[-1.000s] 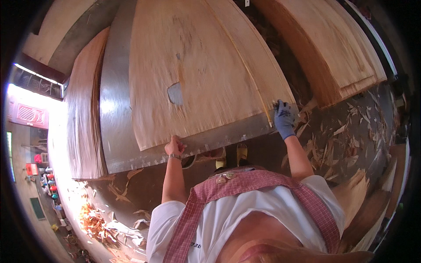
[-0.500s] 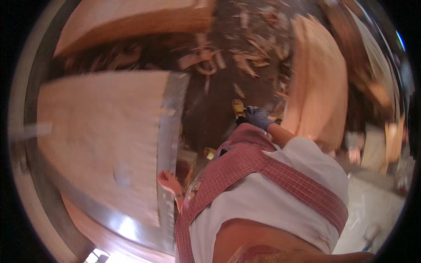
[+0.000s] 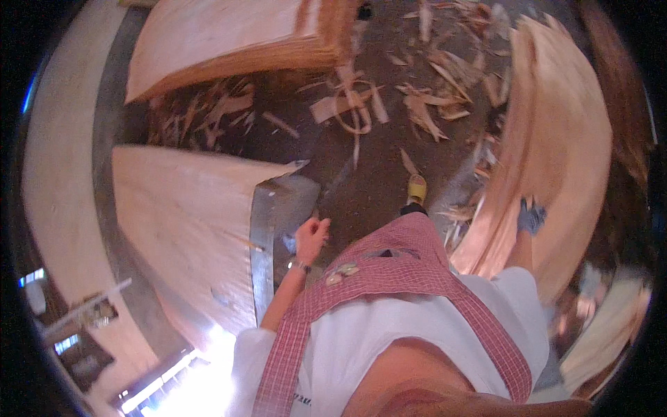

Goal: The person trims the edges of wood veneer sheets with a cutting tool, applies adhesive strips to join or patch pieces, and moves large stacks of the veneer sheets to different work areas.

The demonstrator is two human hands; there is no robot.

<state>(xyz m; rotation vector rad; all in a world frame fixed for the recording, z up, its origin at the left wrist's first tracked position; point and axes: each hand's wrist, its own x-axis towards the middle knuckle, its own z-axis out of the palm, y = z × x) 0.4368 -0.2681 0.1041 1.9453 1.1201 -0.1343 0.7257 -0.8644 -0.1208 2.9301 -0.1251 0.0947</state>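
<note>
My left hand (image 3: 313,238) is bare, with a band at the wrist, and hangs beside the grey edge of a table that carries a broad pale wood veneer sheet (image 3: 187,201). Its fingers are curled in, and nothing shows in them. A blue-grey glove covers my right hand (image 3: 532,217), whose fingers are spread. It is over a tall stack of pale veneer sheets (image 3: 566,153) on the right; I cannot tell whether it touches them. A small yellow-brown strip (image 3: 256,246) lies near the table's edge.
Another thick stack of wood sheets (image 3: 236,42) stands at the far left. Veneer scraps (image 3: 427,108) and a looped strip (image 3: 354,111) litter the dark floor. My foot in a yellow sandal (image 3: 416,189) is between table and right-hand stack. A long pale board (image 3: 66,160) runs along the left.
The view has turned and shifted. My right hand has moved from beside my leg out to the right, over the veneer stack. My left hand has lifted away from the table's edge.
</note>
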